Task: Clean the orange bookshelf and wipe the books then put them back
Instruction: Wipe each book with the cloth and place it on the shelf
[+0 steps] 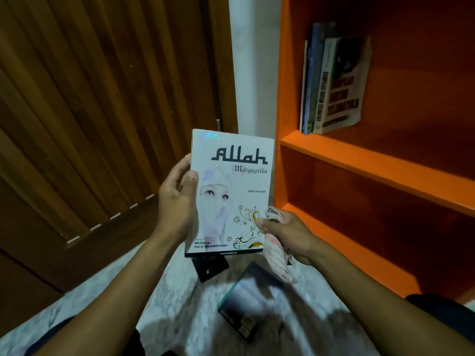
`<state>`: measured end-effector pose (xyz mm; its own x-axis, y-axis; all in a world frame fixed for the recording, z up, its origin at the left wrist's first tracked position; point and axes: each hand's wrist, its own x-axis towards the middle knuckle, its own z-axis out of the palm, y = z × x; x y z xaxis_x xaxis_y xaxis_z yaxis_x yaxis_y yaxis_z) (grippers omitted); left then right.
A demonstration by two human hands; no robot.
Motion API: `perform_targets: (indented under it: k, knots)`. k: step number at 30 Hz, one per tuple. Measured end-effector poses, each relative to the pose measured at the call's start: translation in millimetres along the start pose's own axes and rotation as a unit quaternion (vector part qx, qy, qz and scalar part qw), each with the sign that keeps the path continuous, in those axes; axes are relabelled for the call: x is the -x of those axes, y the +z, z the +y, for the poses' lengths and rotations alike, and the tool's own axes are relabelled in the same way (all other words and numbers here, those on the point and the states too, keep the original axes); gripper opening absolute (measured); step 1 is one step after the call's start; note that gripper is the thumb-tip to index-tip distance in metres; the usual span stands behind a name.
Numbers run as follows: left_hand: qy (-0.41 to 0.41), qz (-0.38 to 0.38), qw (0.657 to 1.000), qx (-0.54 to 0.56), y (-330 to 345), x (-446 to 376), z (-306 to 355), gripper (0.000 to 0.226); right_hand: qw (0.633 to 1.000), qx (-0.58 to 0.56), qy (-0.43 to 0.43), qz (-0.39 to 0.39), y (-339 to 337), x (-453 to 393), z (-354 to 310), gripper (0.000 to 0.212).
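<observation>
The white book point(231, 194) stands upright in mid-air, cover toward the camera, left hand point(177, 201) gripping its left edge, thumb on the cover. Right hand point(288, 235) is closed round a bunched cloth point(279, 263), thumb on the book's lower right corner. Below, two dark books point(246, 301) lie on the pale floor. To the right, the orange bookshelf point(359, 160) carries a few upright books point(331, 83).

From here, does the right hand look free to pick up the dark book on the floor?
Probably not: the right hand already grips a cloth against the white book. The dark book lies uncovered below it.
</observation>
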<state>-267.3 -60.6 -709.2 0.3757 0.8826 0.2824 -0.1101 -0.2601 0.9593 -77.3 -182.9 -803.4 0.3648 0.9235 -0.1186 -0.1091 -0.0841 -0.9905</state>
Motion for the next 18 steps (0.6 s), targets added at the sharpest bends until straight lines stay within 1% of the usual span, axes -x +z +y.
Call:
perform_targets:
  k: [2,4,6,7,9,12,14,16,18]
  knots:
    - [-0.010,-0.051,0.999,-0.004,2,-2,8,0.038,0.999,-0.017,-0.030,0.014,-8,1,-5,0.038]
    - [-0.037,-0.122,0.992,-0.025,-1,-8,14,0.042,0.997,-0.029,-0.055,0.039,-14,4,-18,0.025]
    - [-0.062,-0.196,0.976,-0.074,-4,-14,18,0.045,0.994,-0.022,-0.088,0.068,-22,3,-34,0.029]
    - [-0.068,-0.216,0.968,-0.105,-4,-16,20,0.042,0.992,-0.021,-0.097,0.081,-27,4,-45,0.030]
    - [-0.061,-0.216,0.966,-0.132,3,-19,26,0.032,0.989,-0.022,-0.107,0.095,-38,5,-68,0.026]
    - [-0.018,-0.185,0.976,-0.117,27,-26,43,0.020,0.983,0.026,-0.134,0.121,-54,7,-109,0.018]
    - [0.002,-0.167,0.982,-0.091,49,-37,50,0.016,0.967,0.053,-0.161,0.188,-68,5,-136,0.016]
    - [0.010,-0.166,0.984,-0.066,75,-52,49,0.013,0.942,0.062,-0.195,0.267,-84,1,-160,0.022]
    - [0.012,-0.166,0.985,-0.052,104,-69,41,0.008,0.913,0.064,-0.220,0.337,-98,0,-177,0.019]
